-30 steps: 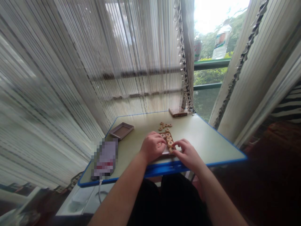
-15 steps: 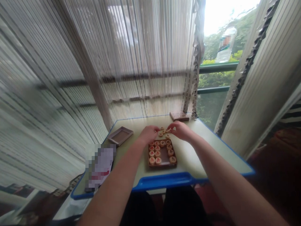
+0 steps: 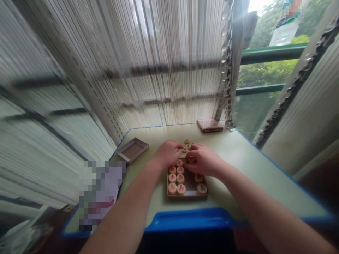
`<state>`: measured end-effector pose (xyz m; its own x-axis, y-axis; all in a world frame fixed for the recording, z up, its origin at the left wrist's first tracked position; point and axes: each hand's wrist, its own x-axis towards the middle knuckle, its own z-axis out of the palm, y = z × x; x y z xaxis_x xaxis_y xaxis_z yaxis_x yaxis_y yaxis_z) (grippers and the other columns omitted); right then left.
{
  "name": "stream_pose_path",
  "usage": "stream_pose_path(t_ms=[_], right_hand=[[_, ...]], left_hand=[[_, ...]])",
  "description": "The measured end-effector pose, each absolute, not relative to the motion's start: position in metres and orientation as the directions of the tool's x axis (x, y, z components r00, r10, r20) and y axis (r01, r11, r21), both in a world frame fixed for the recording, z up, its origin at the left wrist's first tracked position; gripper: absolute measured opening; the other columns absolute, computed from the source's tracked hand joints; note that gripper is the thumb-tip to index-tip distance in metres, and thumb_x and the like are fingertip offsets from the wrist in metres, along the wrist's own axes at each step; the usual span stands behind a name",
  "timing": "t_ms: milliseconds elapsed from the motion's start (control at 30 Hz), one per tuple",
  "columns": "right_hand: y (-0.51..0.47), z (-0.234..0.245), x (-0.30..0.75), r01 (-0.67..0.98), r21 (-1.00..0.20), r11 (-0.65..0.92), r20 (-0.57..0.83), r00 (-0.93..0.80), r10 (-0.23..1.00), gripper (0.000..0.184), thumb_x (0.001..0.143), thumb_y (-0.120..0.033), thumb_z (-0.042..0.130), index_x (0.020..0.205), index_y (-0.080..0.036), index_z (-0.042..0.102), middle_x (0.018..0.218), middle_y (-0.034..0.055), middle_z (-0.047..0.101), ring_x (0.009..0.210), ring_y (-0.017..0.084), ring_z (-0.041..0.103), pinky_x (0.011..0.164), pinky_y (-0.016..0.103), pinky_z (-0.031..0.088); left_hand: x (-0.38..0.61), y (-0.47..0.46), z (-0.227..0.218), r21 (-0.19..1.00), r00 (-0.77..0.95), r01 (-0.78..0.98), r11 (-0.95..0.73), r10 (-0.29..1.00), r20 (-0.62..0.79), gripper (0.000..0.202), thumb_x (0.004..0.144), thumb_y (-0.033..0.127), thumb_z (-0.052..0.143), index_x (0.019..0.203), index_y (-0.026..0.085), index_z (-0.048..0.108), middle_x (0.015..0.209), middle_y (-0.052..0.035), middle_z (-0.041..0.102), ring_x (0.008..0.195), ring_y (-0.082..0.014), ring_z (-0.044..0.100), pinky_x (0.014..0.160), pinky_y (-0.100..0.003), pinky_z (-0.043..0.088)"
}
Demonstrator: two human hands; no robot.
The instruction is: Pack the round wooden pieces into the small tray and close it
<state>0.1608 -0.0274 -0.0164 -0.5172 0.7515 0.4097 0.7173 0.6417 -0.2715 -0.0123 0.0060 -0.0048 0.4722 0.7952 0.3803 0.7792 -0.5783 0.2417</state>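
Tray: we are keeping the tray (image 3: 186, 194) by the bench (image 3: 238, 155) front edge, likely so both hands can reach it.
Axis: its long side is pointing away from us, toward the curtain (image 3: 159, 70).
Discs (image 3: 176, 183): lying face-up in rows.
Hands: the left hand (image 3: 168, 153) and right hand (image 3: 203, 161) are curling fingers over the tray's far end; we cannot tell the grip.
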Motion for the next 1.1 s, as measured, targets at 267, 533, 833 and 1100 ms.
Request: stream_pose_path(t_ms=[267,533,833,1100], right_hand=[[-0.025,-0.011,0.167,0.732,-0.354,0.583,0.370,-0.462,0.806,0.015,0.068,-0.032,0.064,0.077,-0.021,0.068,0.079,0.0044,0.058,0.076,0.017,0.054,0.070,0.027,0.042],[-0.014,-0.007,0.189,0.771,-0.471,0.428,0.440,-0.215,0.872,0.019,0.067,-0.035,0.064,0.076,-0.019,0.068,0.076,0.0031,0.056,0.072,0.015,0.055,0.067,0.026,0.042],[-0.009,-0.011,0.194,0.822,-0.464,0.332,0.433,-0.117,0.894,0.023,0.069,-0.039,0.061,0.076,-0.019,0.067,0.078,0.0040,0.055,0.073,0.016,0.055,0.069,0.027,0.041],[-0.016,-0.007,0.192,0.767,-0.514,0.385,0.501,-0.096,0.860,0.023,0.070,-0.037,0.062,0.080,-0.018,0.067,0.082,0.0050,0.056,0.075,0.017,0.054,0.069,0.028,0.043]], left_hand=[[-0.011,-0.001,0.002,0.283,0.460,0.768,-0.575,0.801,0.383,0.024,0.075,0.022,0.048,0.086,0.020,0.069,0.086,-0.0020,0.069,0.083,-0.0157,0.061,0.081,-0.027,0.046],[-0.009,-0.011,0.009,0.371,0.548,0.675,-0.638,0.770,0.327,0.021,0.070,0.020,0.052,0.082,0.020,0.070,0.088,-0.0010,0.068,0.087,-0.0155,0.059,0.085,-0.026,0.044],[-0.007,-0.018,0.009,0.364,0.617,0.652,-0.665,0.745,0.255,0.019,0.069,0.020,0.053,0.075,0.021,0.071,0.094,-0.0015,0.066,0.089,-0.0158,0.059,0.086,-0.025,0.044],[-0.012,-0.009,0.005,0.305,0.473,0.752,-0.584,0.801,0.368,0.023,0.071,0.019,0.048,0.077,0.019,0.070,0.085,-0.0025,0.066,0.082,-0.0160,0.059,0.082,-0.028,0.046]])
